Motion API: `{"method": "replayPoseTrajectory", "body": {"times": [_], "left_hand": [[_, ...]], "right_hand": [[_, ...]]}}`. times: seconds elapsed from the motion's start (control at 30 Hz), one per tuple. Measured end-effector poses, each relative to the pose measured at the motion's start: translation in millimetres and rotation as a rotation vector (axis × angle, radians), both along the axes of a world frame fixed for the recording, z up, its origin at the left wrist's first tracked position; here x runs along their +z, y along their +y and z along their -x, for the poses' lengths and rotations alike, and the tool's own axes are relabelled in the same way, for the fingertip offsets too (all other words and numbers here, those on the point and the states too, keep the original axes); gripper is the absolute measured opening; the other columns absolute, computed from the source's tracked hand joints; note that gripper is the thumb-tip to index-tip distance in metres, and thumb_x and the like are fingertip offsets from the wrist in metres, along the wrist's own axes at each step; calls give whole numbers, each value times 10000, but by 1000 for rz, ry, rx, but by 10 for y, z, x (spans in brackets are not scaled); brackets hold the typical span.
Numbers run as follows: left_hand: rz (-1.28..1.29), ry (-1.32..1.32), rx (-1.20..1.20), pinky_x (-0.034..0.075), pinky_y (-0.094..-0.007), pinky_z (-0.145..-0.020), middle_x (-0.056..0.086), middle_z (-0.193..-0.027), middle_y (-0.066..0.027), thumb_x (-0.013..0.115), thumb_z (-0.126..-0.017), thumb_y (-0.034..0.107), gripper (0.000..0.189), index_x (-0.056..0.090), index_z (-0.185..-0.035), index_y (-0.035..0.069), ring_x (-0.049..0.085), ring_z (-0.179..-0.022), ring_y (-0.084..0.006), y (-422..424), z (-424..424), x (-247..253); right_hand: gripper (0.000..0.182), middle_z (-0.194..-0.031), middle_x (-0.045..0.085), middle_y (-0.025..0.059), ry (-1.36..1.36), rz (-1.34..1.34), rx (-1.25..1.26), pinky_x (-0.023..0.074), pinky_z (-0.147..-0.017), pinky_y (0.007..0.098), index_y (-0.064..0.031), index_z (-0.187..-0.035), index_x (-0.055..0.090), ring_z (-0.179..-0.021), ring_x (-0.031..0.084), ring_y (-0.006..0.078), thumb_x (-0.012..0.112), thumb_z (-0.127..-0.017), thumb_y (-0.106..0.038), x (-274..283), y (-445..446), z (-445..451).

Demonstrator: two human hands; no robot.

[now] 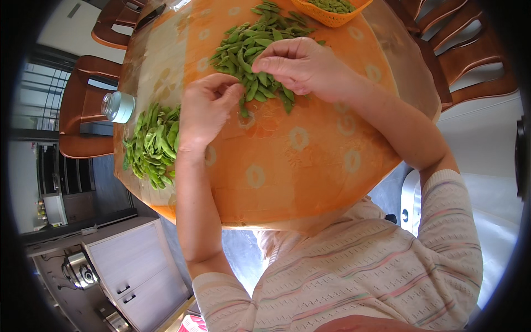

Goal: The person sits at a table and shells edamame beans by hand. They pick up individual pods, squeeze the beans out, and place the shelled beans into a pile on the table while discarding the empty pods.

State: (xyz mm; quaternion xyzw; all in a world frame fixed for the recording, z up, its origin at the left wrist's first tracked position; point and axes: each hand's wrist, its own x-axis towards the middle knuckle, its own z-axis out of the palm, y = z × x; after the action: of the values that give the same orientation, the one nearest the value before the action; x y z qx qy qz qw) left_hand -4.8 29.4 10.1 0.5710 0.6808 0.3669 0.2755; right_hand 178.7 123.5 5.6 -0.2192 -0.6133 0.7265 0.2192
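A pile of green bean pods (249,45) lies on the orange patterned tablecloth (286,166), in front of my hands. My left hand (211,103) is at the near left edge of this pile, thumb and fingertips curled together; whether a pod is pinched there cannot be made out. My right hand (303,66) hovers over the pile's right side with thumb and forefinger nearly meeting, and I cannot tell if they hold anything small. A second heap of pods (153,145) lies left of my left wrist. An orange plastic basket (332,16) at the far edge contains green pieces.
A glass jar with a pale label (120,107) lies or stands at the table's left edge. Wooden chairs (87,108) stand along the left side, and more chairs (468,62) line the right. A dark flat object (151,17) rests at the far left of the table.
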Motion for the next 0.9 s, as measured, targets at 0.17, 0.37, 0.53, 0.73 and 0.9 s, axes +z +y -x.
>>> {"method": "replayPoseTrajectory", "body": {"times": [0.17, 0.37, 0.53, 0.73, 0.9], "left_hand": [[-116, -793, -36, 455, -194, -487, 640, -708, -69, 575, -846, 103, 126, 621, -905, 1, 570, -528, -107, -32, -19, 19], [-319, -524, -89, 487, -216, -529, 625, -743, -60, 609, -795, -22, 159, 626, -952, -6, 587, -591, -115, -51, -185, -47], [-514, 57, -6, 482, -222, -554, 624, -761, -51, 657, -745, -27, 175, 655, -914, 16, 590, -620, -111, -60, -233, -53], [-524, 105, 29, 475, -236, -541, 620, -739, -64, 685, -728, 1, 163, 653, -887, 19, 589, -600, -125, -52, -242, -82], [-528, 138, 14, 476, -242, -537, 615, -726, -68, 685, -726, 5, 142, 650, -863, 22, 589, -592, -139, -62, -267, -77]], "right_hand": [[226, -595, 469, -42, -81, -273, -36, 289, -401, 197, -25, -880, 615, -480, 375, 25, 589, -861, -249, -20, -140, 47], [176, -563, 482, -19, -3, 7, -26, 279, -393, 204, -12, -776, 601, -464, 381, 33, 599, -828, -180, -10, -114, 17], [139, -549, 452, -30, 61, 275, 26, 193, -372, 198, -54, -726, 570, -438, 309, 21, 607, -821, -148, -34, -79, 29], [128, -549, 452, -33, 105, 199, 7, 189, -376, 194, -47, -752, 563, -441, 306, 19, 585, -832, -144, -86, -88, 53], [114, -541, 451, -23, 98, 147, 7, 200, -372, 198, -39, -722, 539, -435, 306, 24, 561, -811, -107, -46, -96, 35]]}}
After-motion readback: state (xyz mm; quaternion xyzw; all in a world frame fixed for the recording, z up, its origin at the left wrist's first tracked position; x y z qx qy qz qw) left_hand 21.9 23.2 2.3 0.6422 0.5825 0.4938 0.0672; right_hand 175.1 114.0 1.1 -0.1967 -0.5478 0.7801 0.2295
